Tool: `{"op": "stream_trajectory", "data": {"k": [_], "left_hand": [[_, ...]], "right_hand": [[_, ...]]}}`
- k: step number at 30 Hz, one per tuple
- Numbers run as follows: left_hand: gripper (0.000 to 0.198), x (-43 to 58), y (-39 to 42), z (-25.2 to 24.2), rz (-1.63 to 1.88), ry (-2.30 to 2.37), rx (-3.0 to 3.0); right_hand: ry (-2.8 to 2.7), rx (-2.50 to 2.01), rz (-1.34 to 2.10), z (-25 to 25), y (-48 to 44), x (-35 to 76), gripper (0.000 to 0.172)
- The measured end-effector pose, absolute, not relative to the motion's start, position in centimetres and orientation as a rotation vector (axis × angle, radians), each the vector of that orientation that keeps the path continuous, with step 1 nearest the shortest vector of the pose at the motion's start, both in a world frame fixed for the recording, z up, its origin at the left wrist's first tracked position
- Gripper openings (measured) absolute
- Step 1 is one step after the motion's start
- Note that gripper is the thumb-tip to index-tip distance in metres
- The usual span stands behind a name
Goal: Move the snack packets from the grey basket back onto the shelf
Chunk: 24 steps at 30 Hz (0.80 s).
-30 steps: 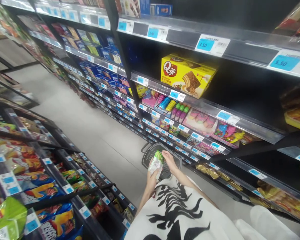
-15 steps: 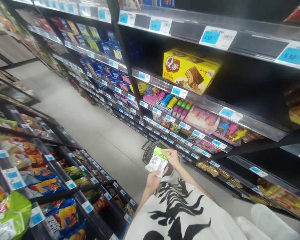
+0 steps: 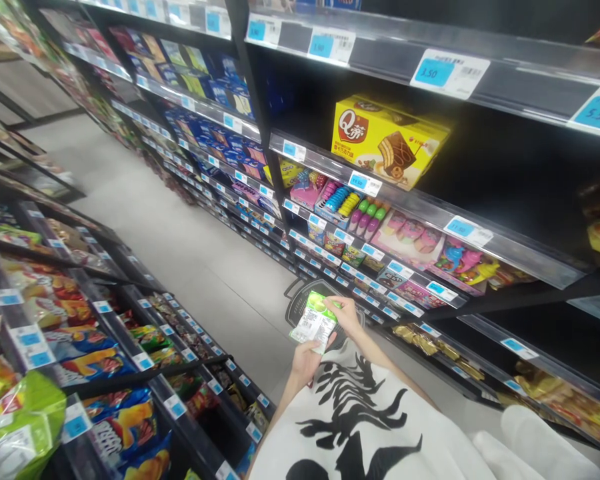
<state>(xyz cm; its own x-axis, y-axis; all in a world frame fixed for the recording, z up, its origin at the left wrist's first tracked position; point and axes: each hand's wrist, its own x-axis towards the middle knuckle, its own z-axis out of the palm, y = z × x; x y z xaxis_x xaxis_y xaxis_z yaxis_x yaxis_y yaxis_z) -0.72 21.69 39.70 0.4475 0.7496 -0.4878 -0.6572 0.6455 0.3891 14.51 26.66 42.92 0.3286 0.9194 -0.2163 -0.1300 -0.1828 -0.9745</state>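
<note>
A small green and white snack packet (image 3: 314, 325) is held in front of my body, with printed text and a barcode facing up. My left hand (image 3: 306, 360) is closed on its lower end, thumb on top. The upper right corner is pinched by my right hand (image 3: 346, 316). Beneath the packet, partly hidden by it and my hands, is a dark grey shopping basket (image 3: 295, 305).
A shelf (image 3: 410, 193) on my right carries a yellow cake box (image 3: 387, 143) and several candy packs (image 3: 343, 200). To the left, a slanted rack holds chip bags (image 3: 87, 347) and a green bag (image 3: 25, 427). The grey aisle floor (image 3: 200, 260) runs between them.
The view has shifted slightly, so the shelves sit a little further right and the chip rack a little differently. Both hands keep their grip on the packet.
</note>
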Motion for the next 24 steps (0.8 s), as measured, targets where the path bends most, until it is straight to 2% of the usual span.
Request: {"op": "stream_trajectory", "data": {"k": [13, 20, 22, 24], "left_hand": [[0.087, 0.0, 22.0, 39.6, 0.881, 0.646, 0.227], [0.076, 0.4, 21.8, 39.4, 0.953, 0.676, 0.210], [0.075, 0.5, 21.8, 39.1, 0.972, 0.716, 0.262], [0.073, 0.5, 22.0, 38.6, 0.997, 0.795, 0.434]], "right_hand": [[-0.760, -1.500, 1.099, 41.3, 26.6, 15.3, 0.030], [-1.323, -1.849, 0.530, 40.9, 25.7, 16.3, 0.025], [-1.432, -1.881, 0.603, 41.4, 25.5, 16.3, 0.029], [-1.430, -1.848, 0.890, 41.9, 25.4, 16.2, 0.043]]}}
